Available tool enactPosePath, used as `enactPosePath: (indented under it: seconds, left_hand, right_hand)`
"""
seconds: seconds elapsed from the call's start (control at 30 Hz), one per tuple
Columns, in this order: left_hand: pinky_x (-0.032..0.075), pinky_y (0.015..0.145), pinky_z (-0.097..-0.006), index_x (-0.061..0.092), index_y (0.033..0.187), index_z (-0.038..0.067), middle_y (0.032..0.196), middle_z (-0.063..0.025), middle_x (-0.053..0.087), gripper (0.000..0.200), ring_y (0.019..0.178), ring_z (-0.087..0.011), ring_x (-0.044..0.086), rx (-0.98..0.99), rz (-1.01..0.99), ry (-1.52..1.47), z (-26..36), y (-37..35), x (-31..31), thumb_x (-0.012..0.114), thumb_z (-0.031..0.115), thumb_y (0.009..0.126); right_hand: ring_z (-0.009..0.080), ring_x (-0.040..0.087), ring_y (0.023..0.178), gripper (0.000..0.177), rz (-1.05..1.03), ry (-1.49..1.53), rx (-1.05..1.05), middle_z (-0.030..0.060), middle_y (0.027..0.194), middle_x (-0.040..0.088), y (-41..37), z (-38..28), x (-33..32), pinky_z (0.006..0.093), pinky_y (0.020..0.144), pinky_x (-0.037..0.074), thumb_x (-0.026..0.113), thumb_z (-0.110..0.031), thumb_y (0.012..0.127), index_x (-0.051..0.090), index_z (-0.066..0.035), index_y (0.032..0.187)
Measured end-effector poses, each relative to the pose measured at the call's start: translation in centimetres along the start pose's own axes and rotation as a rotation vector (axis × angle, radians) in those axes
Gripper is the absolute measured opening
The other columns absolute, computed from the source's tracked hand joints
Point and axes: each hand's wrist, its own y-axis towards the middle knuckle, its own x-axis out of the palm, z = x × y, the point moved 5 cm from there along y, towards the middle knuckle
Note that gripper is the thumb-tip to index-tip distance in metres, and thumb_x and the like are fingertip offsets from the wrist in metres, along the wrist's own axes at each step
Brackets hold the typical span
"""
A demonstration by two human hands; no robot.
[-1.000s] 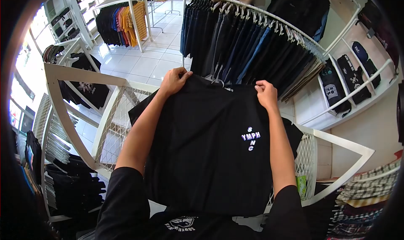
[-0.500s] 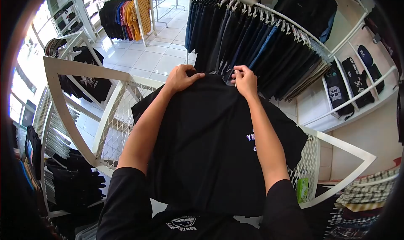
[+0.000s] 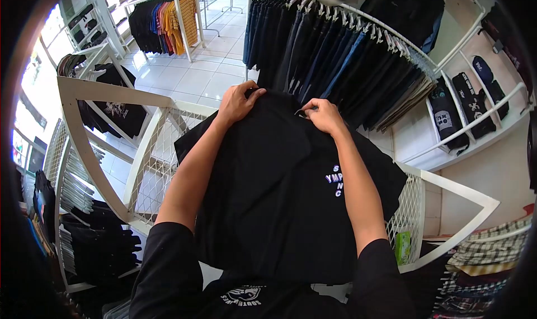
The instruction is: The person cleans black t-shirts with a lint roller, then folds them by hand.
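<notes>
A black T-shirt [image 3: 268,196] with small white and purple lettering on one side of its chest lies spread over a white mesh rack [image 3: 414,218], collar away from me. My left hand [image 3: 239,103] is closed on the shirt at the left of the collar, thumb on top. At the right of the neckline, my right hand [image 3: 323,116] pinches the collar edge. Something small and pale shows at its fingertips, too small to make out. Part of the lettering lies close beside my right forearm.
Beyond the shirt, trousers [image 3: 313,50] hang in a row on a curved rail. Coloured shirts [image 3: 168,25] hang farther back on the left. Caps and bags [image 3: 470,103] line a shelf at right. A green packet [image 3: 402,247] sits by the mesh. Checked shirts [image 3: 492,252] hang at lower right.
My right hand has moved down and slightly left, its fingers now closed on the collar edge. More of the chest lettering shows. My left hand has shifted slightly up and left, still on the shirt.
</notes>
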Motion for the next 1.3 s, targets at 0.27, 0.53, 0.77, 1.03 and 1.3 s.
enactPosePath:
  seconds: [0.27, 0.53, 0.77, 1.03, 1.3]
  left_hand:
    - [0.051, 0.072, -0.0464, 0.072, 0.099, 0.003, 0.083, -0.0225, 0.071, 0.041, 0.079, -0.0407, 0.069, -0.047, -0.035, -0.035, -0.4, 0.2, 0.2, 0.070, 0.044, 0.096]
    - [0.051, 0.071, -0.0463, 0.071, 0.099, 0.002, 0.083, -0.0232, 0.071, 0.035, 0.081, -0.0412, 0.069, -0.016, 0.063, -0.097, -0.4, 0.1, 0.0, 0.068, 0.037, 0.098]
    - [0.051, 0.073, -0.0461, 0.068, 0.097, 0.001, 0.087, -0.0211, 0.072, 0.033, 0.084, -0.0420, 0.069, -0.044, 0.041, -0.065, 0.1, 0.0, -0.2, 0.066, 0.034, 0.100]
    - [0.051, 0.076, -0.0472, 0.069, 0.096, 0.003, 0.091, -0.0196, 0.073, 0.031, 0.087, -0.0411, 0.069, -0.006, 0.071, 0.095, 0.5, 0.1, -0.2, 0.065, 0.034, 0.100]
    - [0.052, 0.079, -0.0467, 0.072, 0.098, 0.006, 0.091, -0.0182, 0.072, 0.030, 0.090, -0.0389, 0.069, -0.048, 0.058, 0.149, -0.3, 0.0, -0.1, 0.066, 0.035, 0.099]
  right_hand:
    - [0.0345, 0.071, 0.109, 0.023, -0.030, 0.004, -0.129, 0.0176, 0.108, 0.077, -0.3, 0.4, -0.1, 0.0425, 0.097, 0.053, 0.072, -0.026, 0.089, 0.079, -0.014, 0.107]
    - [0.0291, 0.073, 0.101, 0.020, -0.070, 0.042, -0.093, 0.0145, 0.103, 0.078, -1.7, 0.3, 0.1, 0.0373, 0.094, 0.053, 0.069, -0.020, 0.089, 0.079, -0.011, 0.105]
    - [0.0358, 0.071, 0.106, 0.025, 0.018, -0.101, -0.137, 0.0169, 0.104, 0.077, -2.9, 0.3, -0.9, 0.0415, 0.095, 0.054, 0.069, -0.023, 0.086, 0.080, -0.014, 0.107]
    - [0.0317, 0.069, 0.112, 0.053, -0.263, 0.240, -0.262, 0.0196, 0.114, 0.075, -3.7, 0.8, 0.9, 0.0376, 0.104, 0.047, 0.055, -0.045, 0.096, 0.076, 0.000, 0.115]
    - [0.0340, 0.066, 0.116, 0.063, 0.073, -0.138, -0.325, 0.0119, 0.121, 0.073, -7.3, 0.4, -1.7, 0.0467, 0.105, 0.043, 0.055, -0.068, 0.096, 0.082, -0.011, 0.103]
